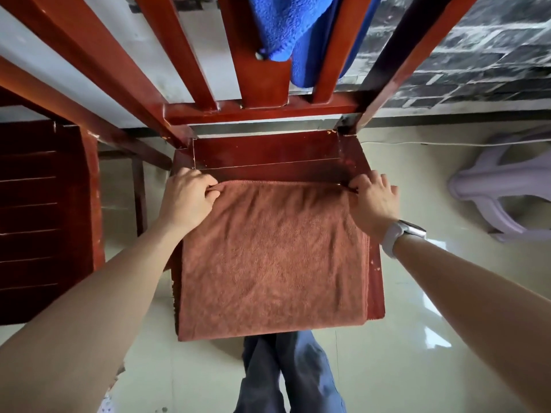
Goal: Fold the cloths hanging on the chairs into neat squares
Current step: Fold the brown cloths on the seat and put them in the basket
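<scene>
A rust-brown cloth [271, 257] lies flat on the seat of a red-brown wooden chair [268, 153], doubled over, with stacked edges showing along its right side. My left hand [186, 199] pinches the cloth's far left corner. My right hand [374, 201], with a white watch on its wrist, pinches the far right corner. Both hands rest on the seat at the cloth's far edge. A blue cloth [298, 31] hangs over the chair's backrest, between the slats.
A second dark wooden chair [41, 210] stands close on the left. A pale plastic stool [504, 186] lies on the tiled floor at the right. My legs in blue trousers [286, 374] are below the seat's front edge. A wall runs behind the chair.
</scene>
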The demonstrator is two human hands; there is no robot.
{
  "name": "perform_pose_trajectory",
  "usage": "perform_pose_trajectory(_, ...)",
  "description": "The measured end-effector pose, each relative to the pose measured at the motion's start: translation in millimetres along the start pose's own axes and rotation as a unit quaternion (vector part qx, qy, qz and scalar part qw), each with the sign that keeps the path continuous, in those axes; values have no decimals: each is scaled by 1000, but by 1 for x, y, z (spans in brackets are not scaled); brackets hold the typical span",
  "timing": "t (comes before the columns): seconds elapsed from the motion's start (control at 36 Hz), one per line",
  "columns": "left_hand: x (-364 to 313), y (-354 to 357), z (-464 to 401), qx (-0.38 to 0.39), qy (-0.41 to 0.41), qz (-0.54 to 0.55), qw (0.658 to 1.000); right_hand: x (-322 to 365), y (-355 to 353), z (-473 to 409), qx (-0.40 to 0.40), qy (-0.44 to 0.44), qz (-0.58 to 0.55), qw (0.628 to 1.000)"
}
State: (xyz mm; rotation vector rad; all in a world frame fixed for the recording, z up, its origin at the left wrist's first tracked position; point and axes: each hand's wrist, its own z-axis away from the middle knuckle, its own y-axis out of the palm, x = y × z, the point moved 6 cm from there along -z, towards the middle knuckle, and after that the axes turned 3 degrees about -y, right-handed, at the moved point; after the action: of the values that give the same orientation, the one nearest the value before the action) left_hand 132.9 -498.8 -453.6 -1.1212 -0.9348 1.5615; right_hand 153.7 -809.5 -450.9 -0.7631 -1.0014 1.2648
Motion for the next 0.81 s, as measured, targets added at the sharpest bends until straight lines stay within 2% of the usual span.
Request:
perform_pose_trajectory(0.11,-5,-23,15,-36,6,71,997,4,-9,12,4,-41,-48,998)
perform_pose_trajectory(0.17,-6,-30,27,4,-22,147,989,4,-15,21,18,-47,-119,992)
perform_pose_trajectory(0.22,-5,-22,40,172,-53,200,963,4,-13,33,109,-31,-196,974)
perform_pose_trajectory(0.28,-3,-11,61,381,-71,186,903,8,-6,49,277,-49,-188,941)
perform_pose_trajectory(0.31,1,-8,72,457,-84,174,868,8,-2,60,361,-58,-163,916)
perform_pose_trajectory(0.33,6,-6,79,496,-98,168,846,8,0,68,423,-67,-136,893)
perform_pose_trajectory(0.36,11,-4,81,503,-114,169,840,6,1,72,451,-73,-112,882)
perform_pose_trajectory(0.42,18,-1,73,444,-135,178,867,0,4,63,410,-66,-104,904)
perform_pose_trajectory(0.5,21,-3,47,223,-120,142,957,-12,-1,36,210,18,-153,965)
perform_pose_trajectory(0.56,19,-5,37,104,-97,127,982,-15,-5,25,104,23,-144,984)
perform_pose_trajectory(0.61,18,1,28,74,-74,118,988,-12,-2,17,70,-8,-119,990)
perform_pose_trajectory(0.69,10,10,18,85,-39,94,991,-11,4,10,60,-21,-82,995)
perform_pose_trajectory(0.81,5,12,17,41,-13,86,995,-8,11,11,34,-44,-29,998)
